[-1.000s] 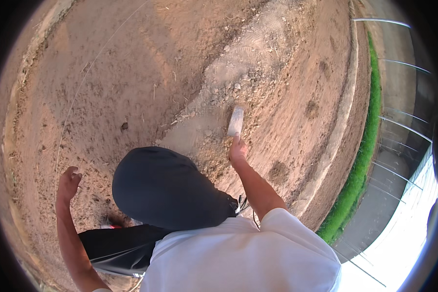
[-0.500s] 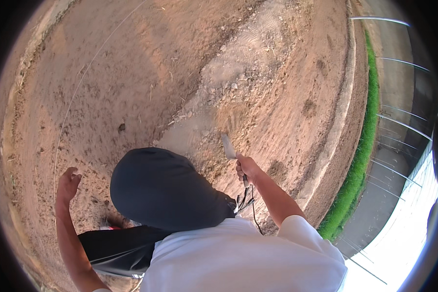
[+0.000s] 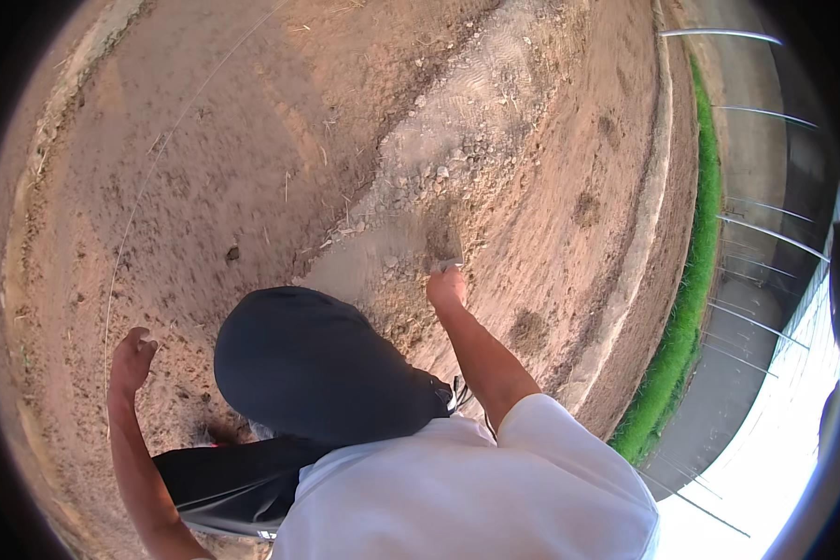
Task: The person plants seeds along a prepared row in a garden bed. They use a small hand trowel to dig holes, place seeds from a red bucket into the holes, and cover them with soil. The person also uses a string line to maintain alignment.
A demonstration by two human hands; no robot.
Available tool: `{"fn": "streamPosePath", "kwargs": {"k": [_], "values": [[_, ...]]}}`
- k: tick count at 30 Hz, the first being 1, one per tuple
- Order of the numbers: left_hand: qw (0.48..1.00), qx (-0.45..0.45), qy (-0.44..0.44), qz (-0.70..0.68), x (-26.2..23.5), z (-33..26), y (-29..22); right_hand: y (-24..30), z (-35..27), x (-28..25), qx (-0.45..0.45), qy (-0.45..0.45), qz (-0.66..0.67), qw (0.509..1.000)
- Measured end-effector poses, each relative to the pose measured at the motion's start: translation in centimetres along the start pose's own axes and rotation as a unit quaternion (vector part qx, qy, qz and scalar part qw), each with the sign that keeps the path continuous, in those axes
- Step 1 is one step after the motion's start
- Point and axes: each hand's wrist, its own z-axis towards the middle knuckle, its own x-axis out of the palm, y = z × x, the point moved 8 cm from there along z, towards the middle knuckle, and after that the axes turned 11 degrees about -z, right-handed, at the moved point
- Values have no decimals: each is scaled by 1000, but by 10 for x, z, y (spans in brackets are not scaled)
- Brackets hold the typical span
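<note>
Brown soil (image 3: 224, 159) spread beneath the person, bordered along its right edge by green grass (image 3: 708, 187). Right hand (image 3: 447, 287) was closed on a trowel (image 3: 452, 262), its blade largely obscured, near the lower end of a pale, stony strip (image 3: 443, 149). Left hand (image 3: 133, 360), loosely curled and partly open, hung toward the soil's left edge.

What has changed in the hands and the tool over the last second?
The right hand drew back toward the body, then moved forward and left again, keeping hold of the flat-bladed hand tool. The blade, in plain view earlier, now shows only a small part. Nothing was let go. The left hand stayed out at the left.
</note>
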Motion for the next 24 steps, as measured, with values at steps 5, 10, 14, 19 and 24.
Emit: {"fn": "streamPosePath", "kwargs": {"k": [5, 10, 14, 19, 24], "values": [[1000, -17, 10, -10, -1, -4, 2, -10, -15, -21, -30, -17, -62, 997], [1000, -15, -2, -6, -7, -10, 9, -2, 4, -41, -28, -76, 125, 989], [1000, 16, 18, -3, 9, 14, -10, -29, 68, 26, 34, -26, 312, 949], [1000, 4, -2, -5, -3, -5, -6, -7, 21, 41, 58, 39, 391, 918], [999, -32, 18, 28, -2, -8, -3, -25, -3, 64, 73, 112, 327, 936]]}}
